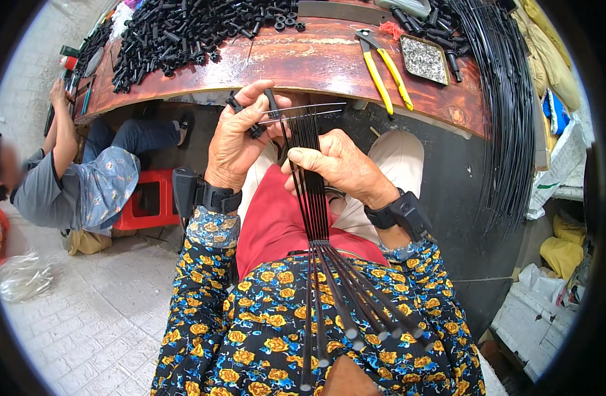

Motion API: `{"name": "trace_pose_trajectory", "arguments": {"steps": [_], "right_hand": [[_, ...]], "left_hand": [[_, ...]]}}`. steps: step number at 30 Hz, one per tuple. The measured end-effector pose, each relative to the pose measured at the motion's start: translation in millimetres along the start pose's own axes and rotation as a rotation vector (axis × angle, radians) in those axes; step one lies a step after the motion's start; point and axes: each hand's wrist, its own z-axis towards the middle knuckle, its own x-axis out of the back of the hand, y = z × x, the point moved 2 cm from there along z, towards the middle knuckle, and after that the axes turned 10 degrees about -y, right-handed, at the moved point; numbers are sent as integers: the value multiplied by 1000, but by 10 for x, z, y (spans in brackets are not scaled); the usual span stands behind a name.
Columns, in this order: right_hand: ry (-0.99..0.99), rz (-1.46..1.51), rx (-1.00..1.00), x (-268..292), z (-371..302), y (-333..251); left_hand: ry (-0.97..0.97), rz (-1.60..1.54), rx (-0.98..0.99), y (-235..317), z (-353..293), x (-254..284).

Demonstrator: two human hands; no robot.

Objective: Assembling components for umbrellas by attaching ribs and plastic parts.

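Observation:
My right hand (348,166) is closed round a bundle of thin black ribs (316,214), like those of an umbrella. Their lower ends fan out over my lap and torso, with thicker dark tips. In front of the table edge, my left hand (237,142) pinches small black plastic fittings (271,102) between thumb and fingers. Thin pale wires (328,107) run across the upper ends of the ribs, beside the left fingertips. Whether any wire passes through the ribs is too fine to tell.
On the reddish wooden table (303,56) lie a heap of black plastic fittings (177,39), yellow-handled pliers (385,72) and a tray of small metal pieces (424,61). Long black ribs (504,125) hang over the right side. Another person (72,178) works at left, near a red stool (151,201).

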Motion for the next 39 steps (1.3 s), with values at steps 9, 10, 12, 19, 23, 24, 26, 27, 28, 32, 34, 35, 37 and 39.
{"name": "trace_pose_trajectory", "arguments": {"steps": [9, 10, 12, 19, 23, 24, 26, 27, 28, 32, 34, 35, 37, 39], "right_hand": [[3, -13, 1, -17, -3, -6], [3, -13, 1, -16, -4, -4], [10, -8, -12, -24, 1, -7], [47, 16, -24, -45, -4, -17], [39, -10, -4, -39, 18, 27], [35, -15, 9, -37, 19, 33], [17, -23, 3, -26, 14, 22], [-1, -30, -5, -25, 12, 19], [-2, -30, -5, -25, 13, 15], [-5, -29, -12, -13, 17, 33], [-9, -11, -6, -18, 22, 36], [12, 0, -4, -34, 27, 24], [32, 11, -1, -47, 30, 17], [31, 20, -3, -36, 24, 27]], "left_hand": [[14, -69, 28, -23, -7, 42], [15, -70, 28, -9, -13, 23], [12, -29, 31, 20, -26, 1], [-18, 46, 35, 56, -48, -31], [-34, -9, 17, 45, -68, 11], [-65, -45, 7, 27, -64, 29], [-64, -55, 0, 8, -45, 65], [-60, -66, -7, 6, -40, 75], [-59, -65, -7, 12, -39, 73], [-7, -82, 9, 46, -47, 54], [2, -67, 20, 47, -47, 67], [-35, -60, 17, 45, -51, 77], [-71, -52, 12, 41, -61, 85], [-28, -41, 15, 19, -53, 95]]}}
